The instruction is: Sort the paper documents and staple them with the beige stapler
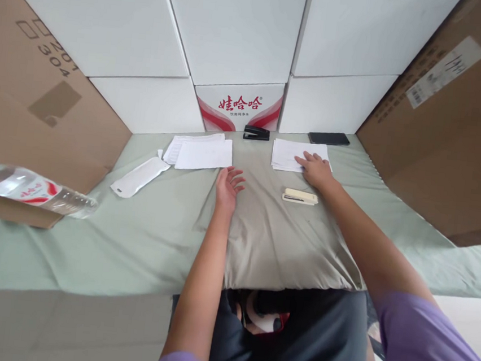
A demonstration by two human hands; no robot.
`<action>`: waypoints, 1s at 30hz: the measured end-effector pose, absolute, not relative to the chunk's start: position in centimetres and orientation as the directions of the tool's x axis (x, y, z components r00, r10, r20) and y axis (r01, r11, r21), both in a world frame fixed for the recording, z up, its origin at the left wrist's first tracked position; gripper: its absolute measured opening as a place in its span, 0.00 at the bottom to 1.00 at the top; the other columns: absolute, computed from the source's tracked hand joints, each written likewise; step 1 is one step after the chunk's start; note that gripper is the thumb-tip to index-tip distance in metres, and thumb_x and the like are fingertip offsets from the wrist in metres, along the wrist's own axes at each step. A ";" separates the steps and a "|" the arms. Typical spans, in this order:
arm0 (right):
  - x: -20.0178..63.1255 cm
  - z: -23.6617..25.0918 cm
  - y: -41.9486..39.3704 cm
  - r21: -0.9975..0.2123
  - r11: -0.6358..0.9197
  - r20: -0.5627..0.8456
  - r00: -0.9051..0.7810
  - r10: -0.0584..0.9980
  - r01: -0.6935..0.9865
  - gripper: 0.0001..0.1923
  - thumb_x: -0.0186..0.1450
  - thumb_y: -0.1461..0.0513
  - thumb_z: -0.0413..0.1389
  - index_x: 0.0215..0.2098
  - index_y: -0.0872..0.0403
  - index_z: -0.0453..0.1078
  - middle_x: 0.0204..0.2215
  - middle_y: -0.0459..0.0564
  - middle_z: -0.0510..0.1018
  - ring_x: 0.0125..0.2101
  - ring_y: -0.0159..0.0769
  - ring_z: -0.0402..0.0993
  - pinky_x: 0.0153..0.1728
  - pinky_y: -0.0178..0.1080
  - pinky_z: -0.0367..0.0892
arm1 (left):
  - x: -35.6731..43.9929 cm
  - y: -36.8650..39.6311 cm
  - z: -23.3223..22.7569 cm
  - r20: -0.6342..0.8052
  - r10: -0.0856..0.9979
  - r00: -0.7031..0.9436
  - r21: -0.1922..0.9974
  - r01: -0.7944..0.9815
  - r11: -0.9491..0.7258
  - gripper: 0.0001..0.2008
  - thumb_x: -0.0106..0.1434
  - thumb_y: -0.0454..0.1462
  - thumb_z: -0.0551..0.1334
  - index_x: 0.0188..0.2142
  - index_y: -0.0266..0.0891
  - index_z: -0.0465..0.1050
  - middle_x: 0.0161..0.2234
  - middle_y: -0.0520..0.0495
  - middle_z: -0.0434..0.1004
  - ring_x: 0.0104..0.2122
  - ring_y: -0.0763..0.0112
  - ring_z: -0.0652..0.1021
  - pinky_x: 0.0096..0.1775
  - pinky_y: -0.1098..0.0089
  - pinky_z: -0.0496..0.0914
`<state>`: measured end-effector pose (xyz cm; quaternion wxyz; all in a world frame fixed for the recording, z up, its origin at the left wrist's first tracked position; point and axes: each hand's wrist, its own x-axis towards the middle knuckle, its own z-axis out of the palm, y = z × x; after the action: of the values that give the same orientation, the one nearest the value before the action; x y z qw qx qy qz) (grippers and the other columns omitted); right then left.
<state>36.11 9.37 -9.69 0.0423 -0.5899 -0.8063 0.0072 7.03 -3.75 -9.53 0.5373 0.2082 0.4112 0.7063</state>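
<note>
On the right, a stack of white paper sheets [288, 154] lies on the cloth, and my right hand [316, 168] rests on its right part with fingers spread. My left hand [228, 188] is palm up on the cloth, fingers loosely apart and nothing in them. Just beyond it lies a second group of white papers [204, 154], fanned out toward the left. A cream stapler [299, 196] sits below the right stack, near my right wrist. Farther back, a black stapler [256, 133] stands between the two paper groups.
A white plastic packet [141, 176] lies left of the papers. The water bottle [31, 186] is at the far left, by a brown carton [38, 115]. A dark phone [328, 138] lies at the back right, beside another carton [448, 144]. White boxes [234, 26] wall off the back.
</note>
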 end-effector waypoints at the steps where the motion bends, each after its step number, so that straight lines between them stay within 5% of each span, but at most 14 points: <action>1: 36.1 -9.6 9.4 -0.060 0.304 0.053 -0.301 0.952 0.951 0.32 0.68 0.65 0.46 0.70 0.44 0.58 0.73 0.54 0.54 0.69 0.61 0.51 0.60 0.67 0.55 | 7.1 -3.7 -9.6 -0.145 0.934 -0.328 0.806 -0.586 -0.080 0.18 0.64 0.51 0.60 0.44 0.41 0.71 0.45 0.42 0.80 0.32 0.70 0.79 0.30 0.73 0.68; 10: 37.6 -10.4 10.2 -0.141 0.443 0.066 -0.438 0.897 0.886 0.33 0.67 0.67 0.45 0.70 0.46 0.59 0.72 0.50 0.55 0.71 0.58 0.47 0.64 0.67 0.52 | 7.1 -3.7 -9.3 -0.143 0.942 -0.304 0.791 -0.607 -0.076 0.14 0.65 0.47 0.59 0.42 0.40 0.71 0.40 0.44 0.80 0.31 0.70 0.78 0.29 0.72 0.67; 13: 37.7 -9.5 11.0 -0.155 0.404 -0.064 -0.417 0.907 0.902 0.36 0.64 0.66 0.49 0.71 0.44 0.58 0.73 0.48 0.53 0.71 0.58 0.46 0.64 0.70 0.49 | 7.2 -3.6 -9.3 -0.150 0.941 -0.305 0.784 -0.616 -0.074 0.13 0.65 0.47 0.60 0.41 0.40 0.71 0.37 0.46 0.79 0.29 0.71 0.78 0.29 0.72 0.66; 16: 36.0 -7.4 11.2 -0.077 0.334 -0.190 -0.343 0.920 0.939 0.38 0.61 0.65 0.54 0.69 0.41 0.60 0.72 0.48 0.55 0.71 0.61 0.48 0.63 0.74 0.46 | 7.3 -3.4 -9.6 -0.140 0.942 -0.306 0.776 -0.625 -0.087 0.11 0.64 0.45 0.61 0.34 0.39 0.72 0.23 0.53 0.71 0.18 0.77 0.68 0.24 0.74 0.61; 20: 29.6 -4.7 9.9 -0.077 0.476 0.006 -0.477 0.879 0.876 0.32 0.65 0.64 0.50 0.68 0.47 0.63 0.71 0.55 0.58 0.69 0.57 0.53 0.64 0.73 0.46 | 7.5 -3.3 -9.8 -0.061 0.944 -0.324 0.769 -0.619 -0.162 0.16 0.62 0.43 0.63 0.21 0.39 0.64 0.13 0.59 0.53 0.13 0.80 0.54 0.19 0.74 0.50; 26: 15.8 -6.1 7.0 -0.076 0.715 0.102 -0.708 0.699 0.695 0.34 0.68 0.57 0.53 0.72 0.49 0.55 0.73 0.57 0.51 0.70 0.59 0.50 0.64 0.67 0.50 | 7.0 -3.7 -9.3 -0.004 0.898 -0.441 0.709 -0.634 -0.308 0.22 0.64 0.44 0.62 0.19 0.40 0.57 0.12 0.59 0.48 0.13 0.81 0.51 0.19 0.73 0.47; 30: 11.2 -8.5 6.5 -0.036 0.693 0.107 -0.687 0.719 0.720 0.27 0.71 0.60 0.46 0.68 0.52 0.60 0.71 0.60 0.57 0.68 0.59 0.55 0.60 0.62 0.57 | 6.5 -3.7 -9.2 -0.022 0.884 -0.466 0.688 -0.649 -0.325 0.23 0.67 0.43 0.60 0.19 0.40 0.56 0.13 0.59 0.47 0.13 0.81 0.50 0.19 0.73 0.47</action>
<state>11.19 6.54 -8.48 0.0563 -0.3916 -0.9184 -0.0046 6.46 -3.68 -9.19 0.4832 0.1826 0.3225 0.7932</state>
